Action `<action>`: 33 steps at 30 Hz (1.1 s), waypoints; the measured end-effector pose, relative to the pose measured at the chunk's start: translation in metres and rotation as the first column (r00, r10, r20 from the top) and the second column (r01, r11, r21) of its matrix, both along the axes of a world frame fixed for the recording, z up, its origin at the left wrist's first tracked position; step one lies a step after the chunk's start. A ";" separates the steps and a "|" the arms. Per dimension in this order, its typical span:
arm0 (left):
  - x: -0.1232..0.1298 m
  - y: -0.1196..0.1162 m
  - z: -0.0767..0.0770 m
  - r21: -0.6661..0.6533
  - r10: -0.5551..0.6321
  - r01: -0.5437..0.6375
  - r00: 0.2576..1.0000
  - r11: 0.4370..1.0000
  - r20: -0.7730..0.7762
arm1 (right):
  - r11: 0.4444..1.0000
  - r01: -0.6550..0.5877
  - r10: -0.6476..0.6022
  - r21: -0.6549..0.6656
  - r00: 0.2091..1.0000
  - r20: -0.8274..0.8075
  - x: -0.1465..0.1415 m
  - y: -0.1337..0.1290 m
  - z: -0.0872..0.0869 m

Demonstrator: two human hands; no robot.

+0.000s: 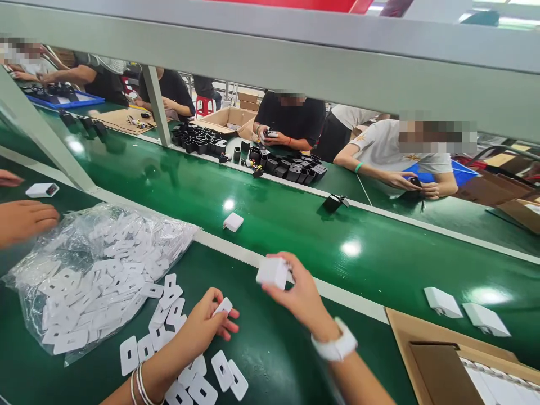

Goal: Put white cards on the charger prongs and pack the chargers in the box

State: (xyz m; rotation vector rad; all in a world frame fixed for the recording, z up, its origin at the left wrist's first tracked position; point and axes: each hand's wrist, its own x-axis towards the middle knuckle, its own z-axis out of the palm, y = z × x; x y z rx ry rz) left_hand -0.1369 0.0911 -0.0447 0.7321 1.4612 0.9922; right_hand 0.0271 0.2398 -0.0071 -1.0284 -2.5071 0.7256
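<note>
The left hand [205,322] pinches a plate [223,306]; the right hand [307,293] pinches a box [272,273] near the far edge of the table [276,360].

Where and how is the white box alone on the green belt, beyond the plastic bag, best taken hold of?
Probably by two opposite sides, from above and the near edge: the white box lies flat, broad face up. A small part sticks out at its near-left end, so I would avoid that end.

Head camera: is looking forward and down
Worktop [274,360]: is lying close below
Green belt [295,225]: is stretching farther ahead
</note>
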 end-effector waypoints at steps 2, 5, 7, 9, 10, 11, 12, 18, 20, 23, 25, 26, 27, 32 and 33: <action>0.009 0.004 0.001 0.019 0.086 -0.091 0.978 0.996 0.189 | 0.988 -0.022 -0.001 -0.152 0.988 -0.151 0.005 -0.042 -0.006; 0.021 0.005 0.005 0.013 0.153 -0.168 0.926 0.986 0.346 | 0.946 0.046 -0.139 -0.322 0.952 -0.271 0.004 -0.086 -0.020; 0.027 0.002 0.006 0.015 0.147 -0.169 0.895 0.985 0.421 | 0.930 0.118 -0.223 -0.349 0.934 -0.279 0.001 -0.100 -0.027; 0.030 -0.002 0.004 0.040 0.115 -0.156 0.860 0.987 0.497 | 0.930 0.150 -0.256 -0.336 0.920 -0.298 -0.001 -0.105 -0.032; 0.030 -0.003 0.003 0.057 0.097 -0.148 0.846 0.987 0.524 | 0.936 0.149 -0.251 -0.318 0.916 -0.312 -0.001 -0.106 -0.034; 0.031 -0.004 0.002 0.075 0.078 -0.140 0.839 0.987 0.539 | 0.945 0.142 -0.239 -0.296 0.915 -0.324 -0.001 -0.105 -0.035; 0.031 -0.005 0.001 0.093 0.065 -0.136 0.841 0.986 0.538 | 0.952 0.130 -0.222 -0.277 0.917 -0.333 0.000 -0.105 -0.035; 0.035 -0.016 0.005 0.240 -0.056 0.001 0.973 0.971 0.225 | 0.972 0.022 -0.123 -0.234 0.896 -0.427 0.009 -0.106 -0.043; 0.040 -0.022 0.008 0.260 -0.056 0.038 0.996 0.965 0.065 | 0.979 -0.027 -0.082 -0.202 0.857 -0.508 0.011 -0.110 -0.047; 0.048 -0.027 0.011 0.289 -0.003 0.007 1.000 0.957 -0.015 | 0.985 -0.034 -0.074 -0.168 0.800 -0.596 0.016 -0.117 -0.046; 0.053 -0.028 0.013 0.338 0.003 -0.001 1.000 0.941 -0.007 | 0.982 -0.065 -0.063 -0.177 0.774 -0.631 0.023 -0.121 -0.040; 0.054 -0.028 0.015 0.367 -0.007 0.009 1.000 0.930 -0.005 | 0.975 -0.098 -0.056 -0.201 0.764 -0.643 0.029 -0.122 -0.037; 0.055 -0.028 0.016 0.402 -0.012 0.013 1.000 0.916 -0.005 | 0.958 -0.147 -0.050 -0.247 0.761 -0.647 0.036 -0.123 -0.033; 0.058 -0.028 0.026 0.532 -0.037 -0.006 0.997 0.847 0.069 | 0.803 -0.289 -0.187 -0.521 0.707 -0.682 0.069 -0.133 -0.034; 0.061 -0.028 0.027 0.522 -0.074 0.006 0.991 0.853 0.108 | 0.830 -0.230 -0.245 -0.507 0.668 -0.703 0.073 -0.137 -0.036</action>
